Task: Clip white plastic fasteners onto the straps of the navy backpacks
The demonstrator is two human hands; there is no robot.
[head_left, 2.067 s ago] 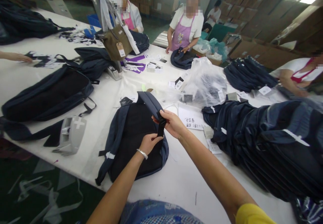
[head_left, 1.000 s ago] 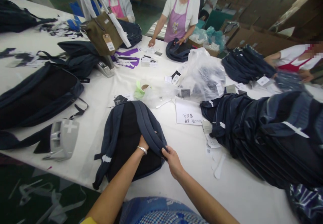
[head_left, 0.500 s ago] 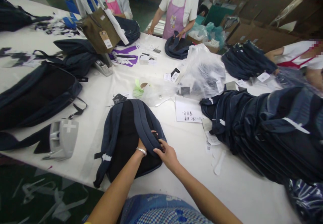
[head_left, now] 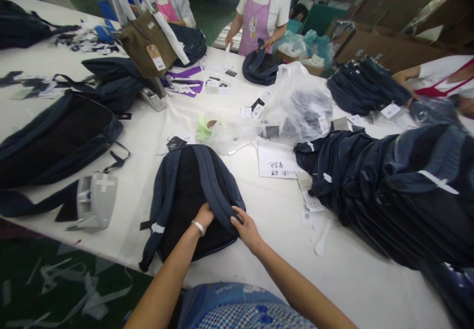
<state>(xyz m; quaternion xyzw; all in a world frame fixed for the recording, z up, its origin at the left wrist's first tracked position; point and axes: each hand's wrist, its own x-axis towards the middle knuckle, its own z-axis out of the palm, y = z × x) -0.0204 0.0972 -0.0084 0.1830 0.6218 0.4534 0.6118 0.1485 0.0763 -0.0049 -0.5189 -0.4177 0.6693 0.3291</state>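
Note:
A navy backpack (head_left: 184, 195) with a black back panel lies back side up on the white table in front of me. Its right-side shoulder strap (head_left: 215, 181) passes between my hands. My right hand (head_left: 245, 225) pinches the lower part of that strap between thumb and fingers. At the strap's inner edge, my left hand (head_left: 205, 215) rests on the back panel, its fingertips hidden under the strap. A white wrap (head_left: 158, 228) sits around the lower end of the other strap.
A pile of navy backpacks (head_left: 377, 195) stands to the right. Left are a grey tape dispenser (head_left: 98, 200) and another backpack (head_left: 55, 136). Beyond my backpack lie a green tape roll (head_left: 207, 126), a clear plastic bag (head_left: 296, 104) and a handwritten sheet (head_left: 276, 158). Co-workers stand across the table.
My left hand has drawn back toward the lower left, out from deeper under the strap. My right hand has shifted slightly right, still on the strap.

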